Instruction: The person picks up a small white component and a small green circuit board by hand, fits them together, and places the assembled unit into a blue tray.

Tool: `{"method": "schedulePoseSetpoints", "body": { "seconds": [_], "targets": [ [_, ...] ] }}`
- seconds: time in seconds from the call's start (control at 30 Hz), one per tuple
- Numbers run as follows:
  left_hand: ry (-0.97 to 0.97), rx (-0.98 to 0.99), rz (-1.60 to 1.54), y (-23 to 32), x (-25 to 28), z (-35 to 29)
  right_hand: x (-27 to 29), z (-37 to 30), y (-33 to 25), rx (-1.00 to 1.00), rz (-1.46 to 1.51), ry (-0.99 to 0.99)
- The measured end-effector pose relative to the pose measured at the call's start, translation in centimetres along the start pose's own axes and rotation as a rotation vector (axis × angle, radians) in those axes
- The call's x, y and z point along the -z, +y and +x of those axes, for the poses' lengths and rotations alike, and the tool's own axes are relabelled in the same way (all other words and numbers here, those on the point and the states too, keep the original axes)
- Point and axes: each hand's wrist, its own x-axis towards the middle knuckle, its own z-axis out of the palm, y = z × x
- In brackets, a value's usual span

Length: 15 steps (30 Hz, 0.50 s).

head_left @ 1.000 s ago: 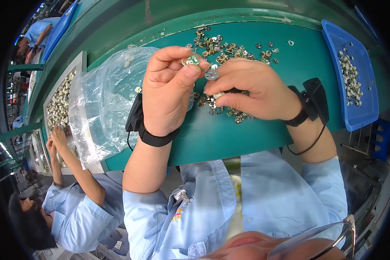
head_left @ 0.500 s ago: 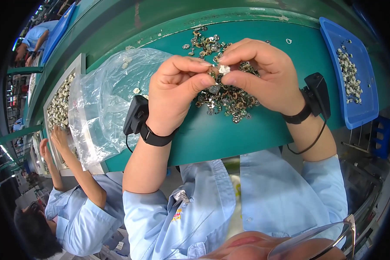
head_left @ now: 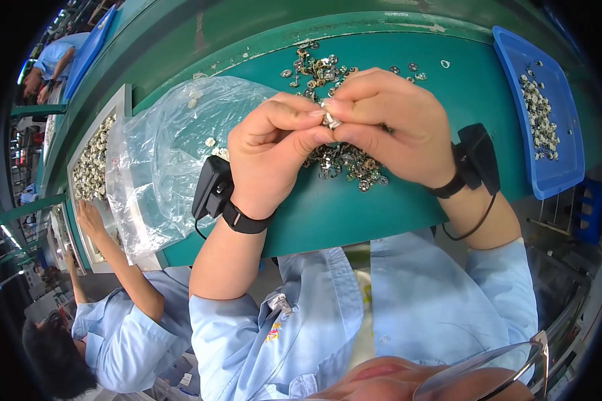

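Note:
Over the green worktop, the fingertips of my left hand (head_left: 264,147) and my right hand (head_left: 398,127) meet in a pinch. Between them sits a small white and shiny metal part (head_left: 330,121), mostly covered by the fingers. Both hands grip it, and its exact kind is too small to make out. Beneath and behind my hands spreads a heap of small round metal pieces (head_left: 348,166), silvery and brassy, partly hidden by my fingers. A few silvery discs (head_left: 413,67) lie apart beyond my right hand.
A clear plastic bag (head_left: 160,154) covers the worktop's left side, near a few white pieces (head_left: 211,142). At the right stands a blue tray (head_left: 562,184) holding small white parts (head_left: 540,120). A co-worker's hand (head_left: 91,217) reaches to a white-framed tray (head_left: 122,100) at left.
My hands have drawn together, and the white piece now sits against metal between both sets of fingertips. The right hand shifted slightly left and nearer. At left, the co-worker's hands moved.

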Motion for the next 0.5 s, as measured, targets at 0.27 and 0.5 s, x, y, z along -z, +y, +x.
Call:
{"method": "schedulePoseSetpoints", "body": {
  "seconds": [0.27,0.5],
  "targets": [
    [0.102,-0.082,0.277,0.82,-0.77,-0.6,-0.07,0.56,-0.68,0.184,-0.341,-0.033],
    [0.15,-0.074,0.304,0.76,-0.8,-0.61,-0.63,0.33,-0.75,0.159,-0.399,-0.045]
  ]
}}
